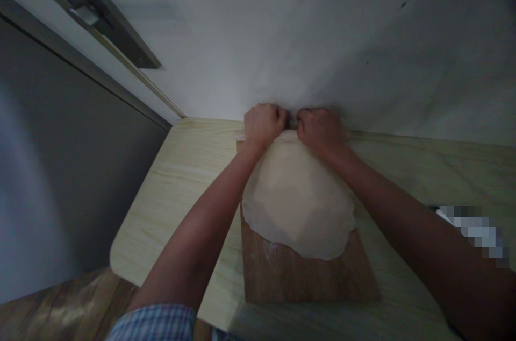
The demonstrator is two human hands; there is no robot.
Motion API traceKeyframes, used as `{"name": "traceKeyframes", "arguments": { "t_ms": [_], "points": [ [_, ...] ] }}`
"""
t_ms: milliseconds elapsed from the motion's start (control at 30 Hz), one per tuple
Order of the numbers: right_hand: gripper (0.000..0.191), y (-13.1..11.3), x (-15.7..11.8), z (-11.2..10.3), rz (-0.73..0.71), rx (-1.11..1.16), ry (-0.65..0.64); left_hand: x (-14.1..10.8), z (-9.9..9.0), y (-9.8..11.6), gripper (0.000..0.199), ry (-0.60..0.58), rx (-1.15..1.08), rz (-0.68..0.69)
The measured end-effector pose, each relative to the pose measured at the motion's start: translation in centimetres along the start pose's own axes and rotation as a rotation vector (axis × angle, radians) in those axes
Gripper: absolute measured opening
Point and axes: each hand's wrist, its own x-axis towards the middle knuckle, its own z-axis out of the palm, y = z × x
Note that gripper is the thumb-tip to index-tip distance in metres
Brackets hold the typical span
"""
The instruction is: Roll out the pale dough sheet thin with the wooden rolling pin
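A wide, thin sheet of rolled dough (298,196) with an uneven edge lies on a brown wooden board (306,282). Across the far end of the board runs a pale rolling pin (240,135), mostly covered by my hands. My left hand (263,123) is closed over its left part, knuckles up. Close beside it, my right hand (320,127) is curled round the right part. A small gap separates the two fists. The far edge of the dough meets the pin and is partly hidden by my wrists.
The board rests on a light wood-grain table (181,179) pushed against a pale wall (242,34). A pixelated object (475,231) lies to the right, partly behind my right forearm. At the upper left is a door with a metal lock plate (100,13).
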Motion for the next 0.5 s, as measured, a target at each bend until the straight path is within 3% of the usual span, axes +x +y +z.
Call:
{"name": "traceKeyframes", "arguments": {
  "t_ms": [500],
  "points": [
    [0.032,-0.05,0.05,-0.04,0.006,-0.017,-0.023,0.14,-0.04,-0.09,0.048,-0.004,0.008,0.06]
  ]
}}
